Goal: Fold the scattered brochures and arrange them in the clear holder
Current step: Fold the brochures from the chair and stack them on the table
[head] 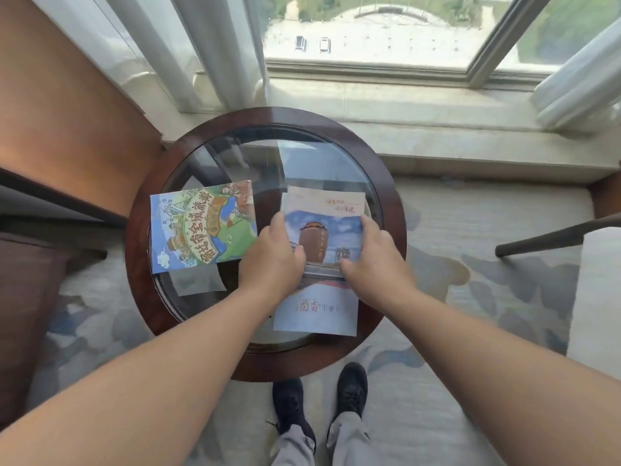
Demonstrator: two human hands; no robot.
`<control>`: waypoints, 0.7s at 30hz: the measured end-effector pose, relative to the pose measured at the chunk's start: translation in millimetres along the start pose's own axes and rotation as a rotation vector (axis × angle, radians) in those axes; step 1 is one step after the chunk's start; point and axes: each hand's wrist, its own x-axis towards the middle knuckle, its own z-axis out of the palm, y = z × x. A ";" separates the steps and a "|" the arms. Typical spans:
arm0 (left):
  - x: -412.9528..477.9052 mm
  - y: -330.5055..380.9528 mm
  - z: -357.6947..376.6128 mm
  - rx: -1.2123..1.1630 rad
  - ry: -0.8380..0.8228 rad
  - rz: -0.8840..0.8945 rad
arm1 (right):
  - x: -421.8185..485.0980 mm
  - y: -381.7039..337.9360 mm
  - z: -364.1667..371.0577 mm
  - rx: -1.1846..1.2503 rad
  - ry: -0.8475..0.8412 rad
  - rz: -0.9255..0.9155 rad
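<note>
Centrally, a blue brochure (322, 243) picturing a brown jar lies on the round glass-topped surface (386, 193), partly folded, its lower white flap (316, 312) reaching the near rim. Left hand (268, 260) grips its left edge, right hand (373, 257) its right edge; the fingers of both are curled onto the paper, grasping it. Just beside it to the left lies a colourful map brochure (201, 227), flat and untouched. Black shoes (319, 398) stand on patterned carpet below.

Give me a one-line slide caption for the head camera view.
Both hands, left hand and right hand, press a jar-picture brochure on the round glass table; a map brochure lies alongside.
</note>
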 end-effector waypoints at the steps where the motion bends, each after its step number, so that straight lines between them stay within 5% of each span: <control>1: 2.8 -1.8 4.4 0.015 0.001 -0.012 | 1.9 1.5 4.2 -0.032 -0.020 0.001; 15: 11.6 -9.8 20.4 0.126 0.042 -0.057 | 18.6 12.0 15.1 -0.292 -0.075 -0.078; 21: 19.7 11.5 36.9 0.154 0.126 0.207 | 46.1 9.2 -5.8 -0.548 -0.079 -0.309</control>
